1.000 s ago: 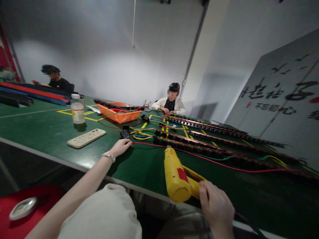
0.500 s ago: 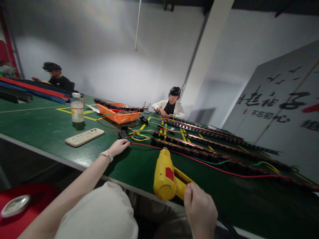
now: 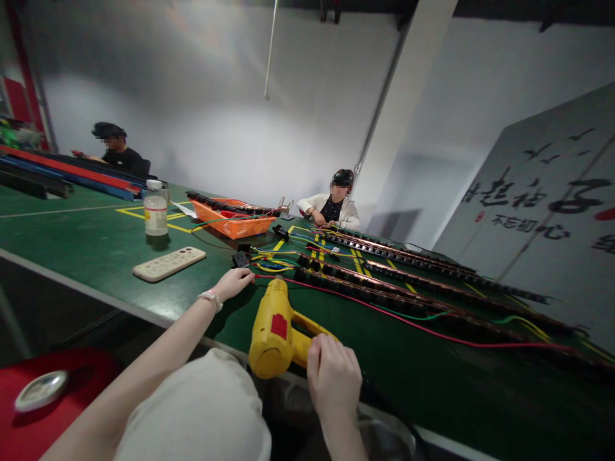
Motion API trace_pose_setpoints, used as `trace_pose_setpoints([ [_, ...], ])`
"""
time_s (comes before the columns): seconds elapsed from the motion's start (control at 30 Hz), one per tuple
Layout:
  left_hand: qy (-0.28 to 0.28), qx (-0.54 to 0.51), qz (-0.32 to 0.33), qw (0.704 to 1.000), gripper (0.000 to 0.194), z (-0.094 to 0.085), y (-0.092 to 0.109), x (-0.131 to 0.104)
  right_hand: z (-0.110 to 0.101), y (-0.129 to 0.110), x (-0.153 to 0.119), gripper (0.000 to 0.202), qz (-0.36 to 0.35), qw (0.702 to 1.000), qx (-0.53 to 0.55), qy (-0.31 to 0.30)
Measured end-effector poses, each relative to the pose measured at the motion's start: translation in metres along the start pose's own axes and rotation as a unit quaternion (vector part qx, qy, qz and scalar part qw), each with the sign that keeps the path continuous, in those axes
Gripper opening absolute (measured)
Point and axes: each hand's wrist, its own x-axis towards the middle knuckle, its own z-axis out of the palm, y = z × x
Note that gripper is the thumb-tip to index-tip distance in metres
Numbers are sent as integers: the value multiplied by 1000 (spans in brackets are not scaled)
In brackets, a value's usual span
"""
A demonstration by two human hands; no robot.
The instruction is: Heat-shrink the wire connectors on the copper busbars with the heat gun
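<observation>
My right hand is closed round the handle of a yellow heat gun, which is held over the near edge of the green table. The gun's nozzle points away from me, close to a red wire. My left hand pinches the end of that wire just left of the nozzle. From there the wire runs right across the table, past long black strips with copper-coloured bars. A small black block with wires lies just beyond my left fingers.
At left stand a drink bottle and a beige phone-shaped object. An orange basket holds another black strip. Red and blue lengths lie far left. Two people sit across the table. A red stool is below left.
The heat gun has moved left with my right hand, bringing its nozzle nearer to my left hand. My left hand still pinches the wire. The view has shifted slightly.
</observation>
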Motion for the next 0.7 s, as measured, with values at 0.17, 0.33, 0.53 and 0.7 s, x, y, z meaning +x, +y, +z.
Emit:
trace_pose_setpoints([
  [0.17, 11, 7, 6, 1000, 44, 2, -2, 2, 12, -21, 5, 32, -12, 999, 25, -17],
  [0.33, 17, 9, 11, 1000, 44, 2, -5, 3, 12, -24, 6, 35, -15, 999, 36, -25],
  [0.53, 9, 2, 9, 1000, 42, -1, -2, 0, 10, -19, 4, 35, -24, 998, 47, -32],
  [0.7, 15, 1, 8, 1000, 41, -2, 1, -2, 6, -9, 3, 35, -14, 998, 49, -28],
])
